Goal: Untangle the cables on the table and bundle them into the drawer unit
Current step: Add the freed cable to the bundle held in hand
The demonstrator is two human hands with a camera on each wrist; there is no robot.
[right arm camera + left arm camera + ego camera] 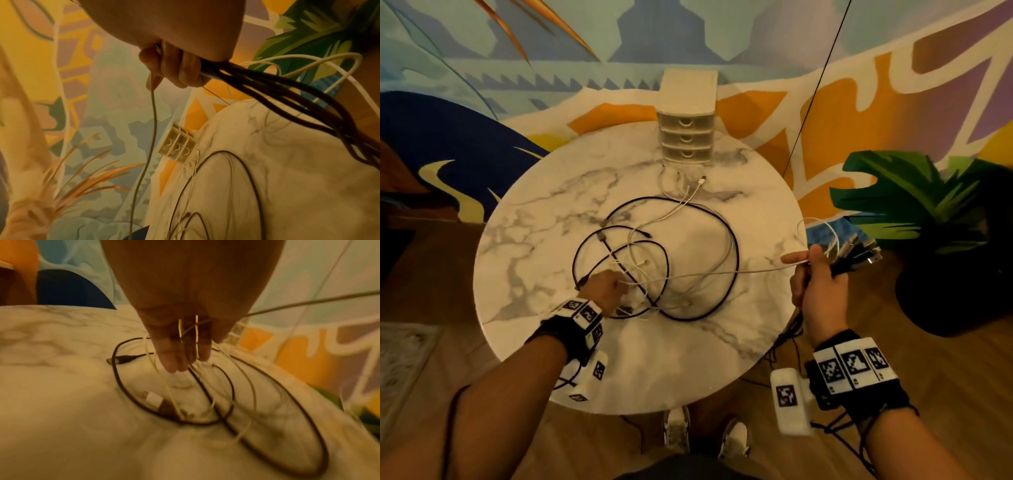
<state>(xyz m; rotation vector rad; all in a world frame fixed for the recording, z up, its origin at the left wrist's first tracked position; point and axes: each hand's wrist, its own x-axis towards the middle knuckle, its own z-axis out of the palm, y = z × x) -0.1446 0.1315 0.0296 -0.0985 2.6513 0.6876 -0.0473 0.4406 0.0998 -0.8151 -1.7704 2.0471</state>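
Black and white cables (667,260) lie tangled in loops at the middle of the round marble table (544,219). My left hand (604,287) reaches down into the tangle; a white cable (196,331) runs between its fingers (174,360), which pinch it. That white cable (722,272) stretches taut across to my right hand (816,277), which is off the table's right edge and grips a bundle of black and white cables (856,255) (287,97). The beige three-drawer unit (686,137) (177,147) stands at the table's far edge with its drawers closed.
A white USB plug (153,398) and a black USB plug (119,360) lie among the loops. A dark potted plant (928,222) stands to the right of the table. More cables hang from the right table edge (787,335). My shoes (678,431) are under the near edge.
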